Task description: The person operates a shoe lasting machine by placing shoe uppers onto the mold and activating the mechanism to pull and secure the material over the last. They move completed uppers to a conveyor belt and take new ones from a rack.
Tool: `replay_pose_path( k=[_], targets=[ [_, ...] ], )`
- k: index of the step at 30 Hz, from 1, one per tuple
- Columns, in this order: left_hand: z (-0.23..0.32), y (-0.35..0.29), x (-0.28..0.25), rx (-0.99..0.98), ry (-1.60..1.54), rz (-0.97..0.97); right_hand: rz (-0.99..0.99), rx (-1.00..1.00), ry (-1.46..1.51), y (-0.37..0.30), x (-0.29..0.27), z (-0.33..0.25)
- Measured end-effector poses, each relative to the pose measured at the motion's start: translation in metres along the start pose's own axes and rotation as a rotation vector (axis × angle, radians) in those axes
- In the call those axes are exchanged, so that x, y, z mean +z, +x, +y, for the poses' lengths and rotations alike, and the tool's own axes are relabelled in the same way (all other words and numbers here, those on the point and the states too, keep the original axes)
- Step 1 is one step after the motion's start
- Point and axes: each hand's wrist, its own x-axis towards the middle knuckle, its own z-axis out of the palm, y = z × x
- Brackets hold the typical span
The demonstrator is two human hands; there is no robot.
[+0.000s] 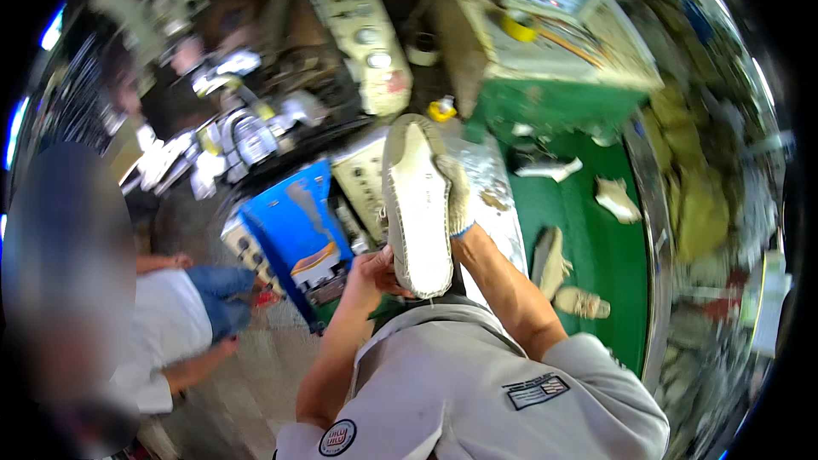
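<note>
Head view: shoe (422,230) sole-up, gripped between both my hands.
Left hand (375,273) pinches the heel end; gloved right hand (458,192) wraps the side nearer the toe, fingertips mostly hidden. Judging by looks: light, sole fairly stiff, upper probably softer, dry, low slip risk. Best hold: heel and midfoot edges, clear of the stitched rim. Green bench (601,290) right of my right hand; blue panel (285,204) left of my left.
</note>
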Motion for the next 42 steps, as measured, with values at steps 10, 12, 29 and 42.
replay_pose_path(
  k=[10,12,29,42],
  targets=[
    [0.034,0.025,-0.079,0.972,1.742,0.696,1.069,-0.091,-0.965,-0.201,-0.262,-0.242],
    [0.022,0.019,-0.065,0.845,2.024,0.711,1.351,0.204,-1.266,-0.252,-0.290,-0.294],
    [0.037,0.008,-0.095,0.620,1.516,0.664,1.651,-0.807,-0.472,-0.253,-0.576,-0.532],
    [0.017,0.012,-0.014,0.533,1.716,0.819,0.461,-0.817,-0.193,-0.273,-0.438,-0.400]
  ],
)
